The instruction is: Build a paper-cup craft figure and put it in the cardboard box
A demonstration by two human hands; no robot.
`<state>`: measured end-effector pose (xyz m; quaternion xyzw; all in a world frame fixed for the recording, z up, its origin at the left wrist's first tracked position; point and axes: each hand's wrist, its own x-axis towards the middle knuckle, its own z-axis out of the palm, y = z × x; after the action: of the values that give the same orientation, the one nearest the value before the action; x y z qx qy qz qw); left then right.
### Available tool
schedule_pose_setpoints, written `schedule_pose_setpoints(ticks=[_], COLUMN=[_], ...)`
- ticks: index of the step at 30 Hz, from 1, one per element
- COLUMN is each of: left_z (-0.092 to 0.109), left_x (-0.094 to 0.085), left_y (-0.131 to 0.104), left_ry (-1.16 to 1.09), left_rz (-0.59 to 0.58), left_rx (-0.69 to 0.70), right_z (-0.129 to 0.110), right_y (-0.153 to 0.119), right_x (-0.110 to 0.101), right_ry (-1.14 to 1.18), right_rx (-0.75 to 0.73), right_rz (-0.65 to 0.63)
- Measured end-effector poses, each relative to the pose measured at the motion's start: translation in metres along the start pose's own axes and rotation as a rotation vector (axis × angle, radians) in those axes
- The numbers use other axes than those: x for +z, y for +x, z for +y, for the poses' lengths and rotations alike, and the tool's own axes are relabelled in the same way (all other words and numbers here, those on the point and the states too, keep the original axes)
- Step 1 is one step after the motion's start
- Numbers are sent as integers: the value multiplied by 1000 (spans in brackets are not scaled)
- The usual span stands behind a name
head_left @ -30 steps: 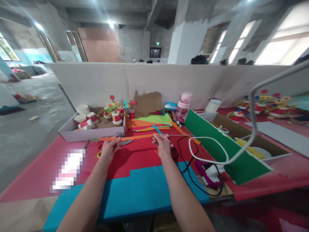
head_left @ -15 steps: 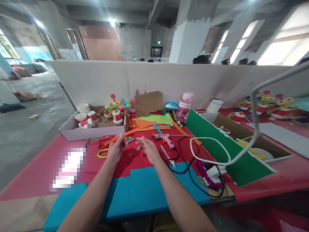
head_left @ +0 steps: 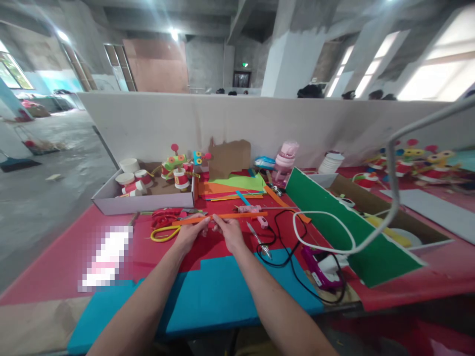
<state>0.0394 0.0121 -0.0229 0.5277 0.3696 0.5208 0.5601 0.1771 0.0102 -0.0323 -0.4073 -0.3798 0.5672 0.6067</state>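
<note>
Both hands meet over the red tabletop and pinch a long, narrow orange paper strip (head_left: 245, 215). My left hand (head_left: 190, 235) has its fingers closed on the strip left of its middle, and one end sticks out past that hand. My right hand (head_left: 230, 234) is closed on it close beside the left. The strip's other end reaches right, passing in front of a pink glue gun (head_left: 262, 222). A yellow handle loop (head_left: 160, 240) lies left of my left hand, next to a red tool (head_left: 163, 217) whose kind is unclear.
A white box (head_left: 148, 203) with paper cups and cup figures stands back left. Coloured paper (head_left: 256, 183) lies behind the strip. Black cable, a purple power strip (head_left: 322, 269) and a green-sided box (head_left: 345, 222) are on the right. Blue sheet (head_left: 222, 291) covers the front.
The right hand has moved left and closed on the orange strip, which was in the left hand alone. The strip has swung from slanting to nearly level, and the hands have come together.
</note>
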Motion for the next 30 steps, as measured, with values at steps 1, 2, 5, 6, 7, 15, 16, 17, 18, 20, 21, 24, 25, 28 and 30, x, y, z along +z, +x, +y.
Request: schedule_pose_setpoints(ticks=[1, 2, 5, 6, 7, 15, 16, 17, 18, 20, 21, 24, 25, 28, 30], left_z=[1, 2, 8, 10, 12, 20, 21, 21, 22, 24, 25, 29, 29, 28, 24], left_x=[0, -1, -6, -9, -12, -31, -33, -34, -36, -42, -45, -53, -54, -51, -43], left_y=[0, 0, 0, 1, 1, 2, 2, 3, 3, 4, 4, 6, 6, 6, 4], left_ry=[30, 63, 123, 132, 137, 92, 84, 77, 69, 34, 3, -120, -156, -202, -168], left_rz=[3, 11, 46, 60, 76, 142, 141, 140, 140, 158, 177, 249, 260, 216, 155], left_rx=[31, 56, 74, 70, 67, 8, -3, -12, -18, -21, -16, 26, 42, 63, 52], right_z=[1, 1, -2, -4, -6, -25, -26, -27, -27, -28, -28, -28, -27, -22, -16], right_y=[-1, -1, 1, 3, 6, 22, 22, 23, 24, 27, 29, 31, 31, 25, 17], right_x=[1, 1, -4, -8, -12, -39, -41, -43, -45, -51, -54, -58, -57, -44, -31], right_ry=[-17, -36, -75, -74, -67, 67, 75, 84, 95, 144, 178, 246, 237, 152, 102], right_rx=[-7, -15, -37, -47, -56, -99, -110, -120, -128, -156, -176, -251, -251, -104, 17], right_rz=[-5, -3, 35, 55, 76, 251, 260, 270, 283, 321, 349, 424, 413, 188, -32])
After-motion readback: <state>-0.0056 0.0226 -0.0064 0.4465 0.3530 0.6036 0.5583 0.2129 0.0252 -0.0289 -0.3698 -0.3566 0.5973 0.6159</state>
